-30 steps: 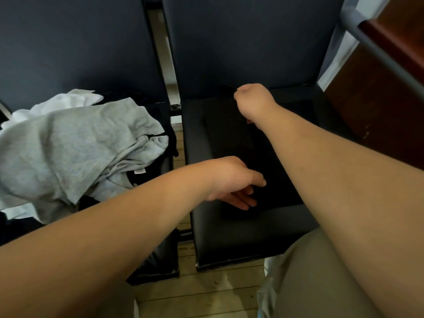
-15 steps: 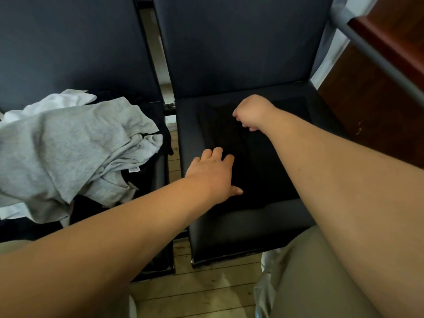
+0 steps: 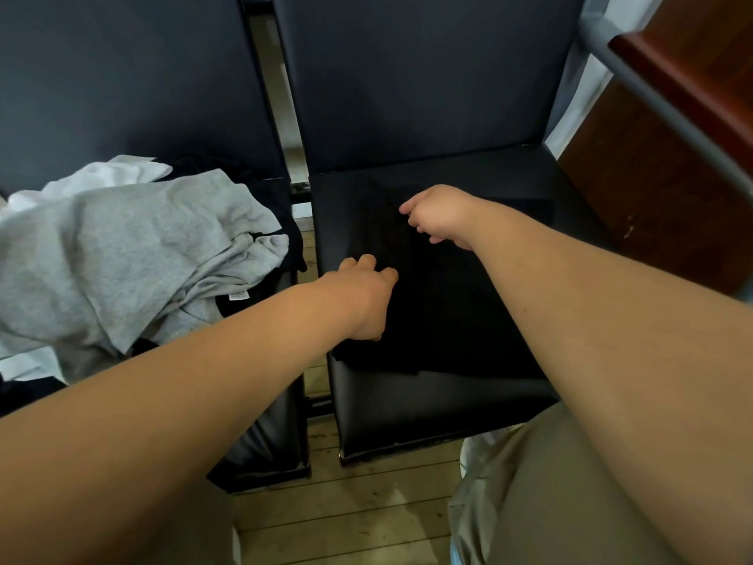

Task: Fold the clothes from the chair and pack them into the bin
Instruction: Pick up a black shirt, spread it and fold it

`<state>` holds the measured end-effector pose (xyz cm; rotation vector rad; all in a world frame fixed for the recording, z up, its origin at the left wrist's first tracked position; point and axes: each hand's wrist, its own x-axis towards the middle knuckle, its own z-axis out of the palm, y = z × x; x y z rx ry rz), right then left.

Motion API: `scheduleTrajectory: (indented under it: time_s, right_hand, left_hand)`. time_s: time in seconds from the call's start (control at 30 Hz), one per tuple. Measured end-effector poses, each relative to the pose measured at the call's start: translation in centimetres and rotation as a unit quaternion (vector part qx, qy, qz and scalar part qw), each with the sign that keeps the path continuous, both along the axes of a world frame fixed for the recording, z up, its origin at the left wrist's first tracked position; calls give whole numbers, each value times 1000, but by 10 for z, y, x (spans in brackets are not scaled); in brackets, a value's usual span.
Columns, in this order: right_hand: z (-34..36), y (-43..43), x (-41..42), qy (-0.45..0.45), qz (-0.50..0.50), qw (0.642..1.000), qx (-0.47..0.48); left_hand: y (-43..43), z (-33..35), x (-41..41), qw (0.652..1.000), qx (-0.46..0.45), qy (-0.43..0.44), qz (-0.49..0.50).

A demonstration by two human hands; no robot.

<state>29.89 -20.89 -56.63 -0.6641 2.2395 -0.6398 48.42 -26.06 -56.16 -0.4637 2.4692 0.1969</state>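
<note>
The black garment [image 3: 440, 303] lay flat on the right chair seat [image 3: 432, 401], long axis running away from the person, with the left hand [image 3: 362, 297] pressed open on its near-left edge and the right hand [image 3: 438, 214] pinching its far end.

Right chair [image 3: 428, 405]: smooth black leather-like upholstery, faint sheen at seat's front edge. Black garment [image 3: 440, 311]: matt cloth. Grey garment [image 3: 122, 254]: soft matt jersey, creased. White garment [image 3: 106, 177]: cloth. Floor [image 3: 346, 519]: scuffed wooden boards. Cabinet [image 3: 668, 189]: glossy reddish-brown wood.
</note>
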Motion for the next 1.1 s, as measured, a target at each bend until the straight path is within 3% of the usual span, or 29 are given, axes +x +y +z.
scheduleTrajectory:
  time_s: [0.17, 0.33, 0.47, 0.83, 0.97, 1.1]
  right_hand:
    - [0, -4, 3, -77, -79, 993, -42]
    - [-4, -6, 4, -204, -182, 957, -101]
    - [-4, -9, 10, -219, -197, 948, -122]
    - [-14, -7, -6, -8, -147, 989, -16]
    - [-19, -3, -6, 43, -81, 995, 24]
    - [-14, -5, -3, 69, -67, 995, -14]
  left_hand:
    - [-1, 3, -3, 1000, -7, -10, -4]
    - [0, 4, -3, 1000, -10, -18, -15]
    - [-1, 6, -3, 1000, -10, -16, -17]
    - [-6, 9, 1, 1000, 4, -13, -23]
    - [-9, 7, -2, 999, 1, -14, -40]
    - [-12, 6, -2, 999, 12, -1, -47]
